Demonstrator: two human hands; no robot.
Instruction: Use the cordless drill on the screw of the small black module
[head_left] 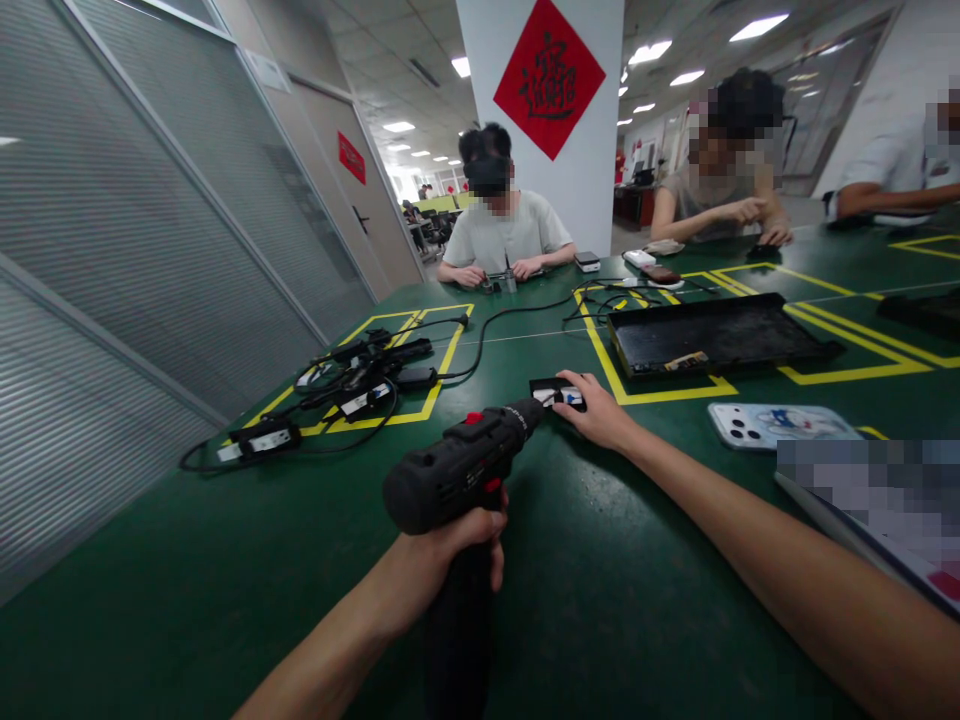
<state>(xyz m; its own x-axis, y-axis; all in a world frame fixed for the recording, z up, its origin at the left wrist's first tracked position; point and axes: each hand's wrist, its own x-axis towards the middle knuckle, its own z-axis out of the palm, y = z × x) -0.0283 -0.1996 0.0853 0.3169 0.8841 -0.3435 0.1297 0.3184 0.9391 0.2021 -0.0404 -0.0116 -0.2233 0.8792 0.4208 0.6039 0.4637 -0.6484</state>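
My left hand point(457, 540) is wrapped round the grip of a black cordless drill point(450, 465) with red buttons. The drill points forward and to the right, its chuck close to a small black box point(538, 386) with a white labelled face. My right hand point(596, 412) pinches the right side of that box against the green table point(570, 560). Whether the bit touches the box is hard to make out, since the chuck hides part of it.
Black power adapters with tangled cables point(360, 375) lie at the left inside yellow tape. A black tray point(720, 335) stands at the right, beyond a phone point(780, 425). Across the table a person point(510, 225) works with small parts; other people sit farther right.
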